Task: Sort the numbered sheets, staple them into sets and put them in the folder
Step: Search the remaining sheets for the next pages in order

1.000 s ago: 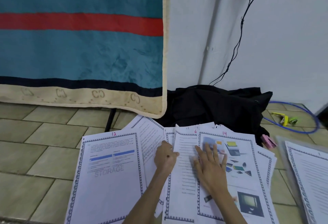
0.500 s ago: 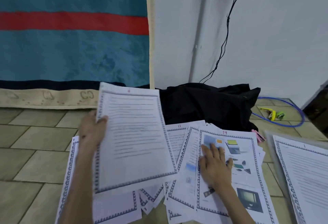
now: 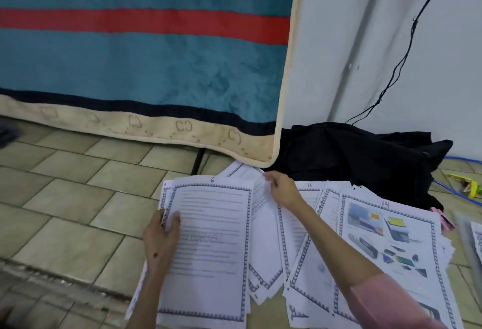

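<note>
Numbered sheets with patterned borders lie fanned over the tiled floor. My left hand (image 3: 161,237) grips the left edge of the sheet marked 6 (image 3: 211,245), which lies on the left pile. My right hand (image 3: 283,190) reaches across the spread and pinches the top edge of a text sheet (image 3: 246,172) near the blanket corner. The sheet marked 14 (image 3: 391,245), printed with colour pictures, tops the right pile. A sheet marked 11 (image 3: 309,190) shows behind my right forearm. A yellow-green stapler (image 3: 467,185) lies at the far right. A grey folder (image 3: 467,234) edge shows at the right border.
A teal blanket (image 3: 146,62) with a red stripe hangs over the back left. A black cloth bundle (image 3: 360,161) sits against the white wall, with a black cable (image 3: 399,60) hanging above. A blue cable (image 3: 453,193) and a pink object (image 3: 443,218) lie at the right.
My left hand has brought the lifted sheet 6 down onto the left pile. My right hand has left sheet 14 and moved up and left to a sheet by the blanket corner.
</note>
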`<action>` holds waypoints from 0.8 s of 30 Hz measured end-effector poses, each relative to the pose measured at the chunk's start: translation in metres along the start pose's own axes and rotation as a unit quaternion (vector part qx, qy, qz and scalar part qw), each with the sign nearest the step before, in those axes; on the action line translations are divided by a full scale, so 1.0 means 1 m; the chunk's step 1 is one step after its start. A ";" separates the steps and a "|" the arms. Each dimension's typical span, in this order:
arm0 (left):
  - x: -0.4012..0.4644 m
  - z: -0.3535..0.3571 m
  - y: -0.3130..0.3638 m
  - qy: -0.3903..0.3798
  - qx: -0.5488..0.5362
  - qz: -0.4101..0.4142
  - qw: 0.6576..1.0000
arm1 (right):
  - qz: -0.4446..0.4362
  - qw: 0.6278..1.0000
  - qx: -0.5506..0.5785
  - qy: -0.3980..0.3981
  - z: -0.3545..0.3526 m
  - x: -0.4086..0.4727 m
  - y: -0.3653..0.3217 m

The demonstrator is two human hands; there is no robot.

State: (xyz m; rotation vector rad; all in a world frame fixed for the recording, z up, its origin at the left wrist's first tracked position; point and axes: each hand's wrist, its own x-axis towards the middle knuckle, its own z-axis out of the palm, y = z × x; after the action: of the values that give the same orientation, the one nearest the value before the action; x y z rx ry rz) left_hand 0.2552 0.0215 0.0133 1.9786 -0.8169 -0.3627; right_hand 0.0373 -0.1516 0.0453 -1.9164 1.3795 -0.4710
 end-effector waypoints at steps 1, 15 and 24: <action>-0.001 -0.001 0.002 0.006 -0.024 -0.002 1.000 | 0.010 1.000 -0.006 -0.005 0.004 0.009 -0.003; -0.004 -0.001 -0.007 0.013 -0.126 0.022 0.992 | 0.058 0.991 -0.118 0.001 0.024 0.041 -0.012; 0.004 0.005 -0.014 0.001 -0.089 0.015 0.996 | -0.058 0.980 0.151 0.114 0.007 0.027 -0.018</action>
State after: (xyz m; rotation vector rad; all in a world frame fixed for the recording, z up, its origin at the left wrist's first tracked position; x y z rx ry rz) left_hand 0.2610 0.0198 -0.0008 1.7991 -0.7840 -0.4019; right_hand 0.0631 -0.1709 0.0504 -1.7379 1.2555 -0.9262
